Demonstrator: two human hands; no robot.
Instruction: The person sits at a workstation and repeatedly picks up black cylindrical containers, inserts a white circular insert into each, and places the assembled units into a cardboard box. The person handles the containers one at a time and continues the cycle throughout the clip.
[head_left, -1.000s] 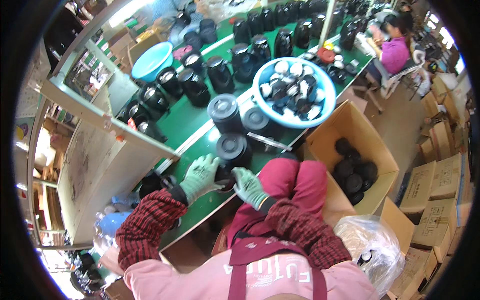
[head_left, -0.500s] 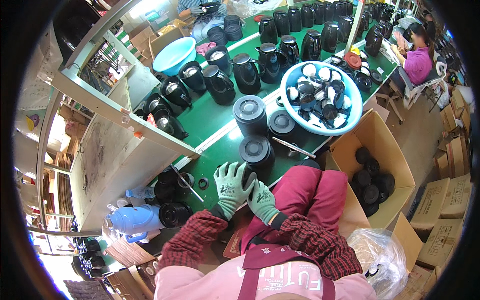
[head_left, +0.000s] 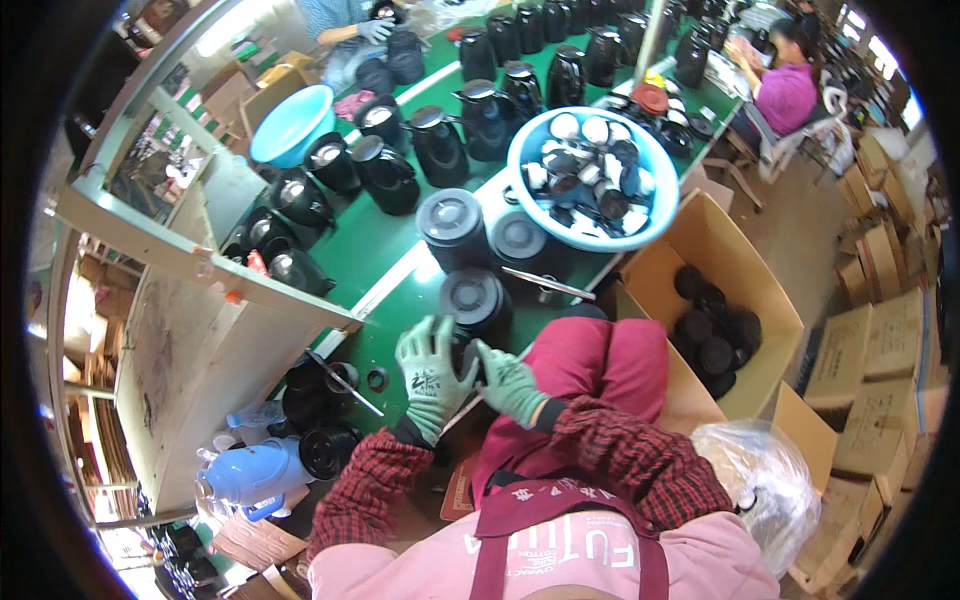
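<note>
My left hand [head_left: 432, 375], in a pale green glove, is at the table's near edge with its thumb and fingers curved around a black round part [head_left: 464, 352]. My right hand [head_left: 510, 382], gloved the same way, pinches the near right side of that part. Much of the part is hidden behind the gloves, so I cannot tell its exact kind. Just beyond my fingers stands a short stack of black round lids [head_left: 473, 297]. A taller stack of lids [head_left: 449, 217] and another lid stack [head_left: 519, 237] stand behind it. A metal rod-like tool [head_left: 548, 284] lies beside them.
A light blue basin [head_left: 665, 215] holds black and white parts. An open carton [head_left: 770, 335] on my right contains black round pieces. Black jugs [head_left: 438, 147] line the green table [head_left: 385, 255]. A blue flask [head_left: 255, 472] lies at left. Two people [head_left: 790, 95] sit farther off.
The view has swung, so the scene sits farther left and slightly higher. My hands stay on the black part, and my right hand has drawn slightly away from my left.
</note>
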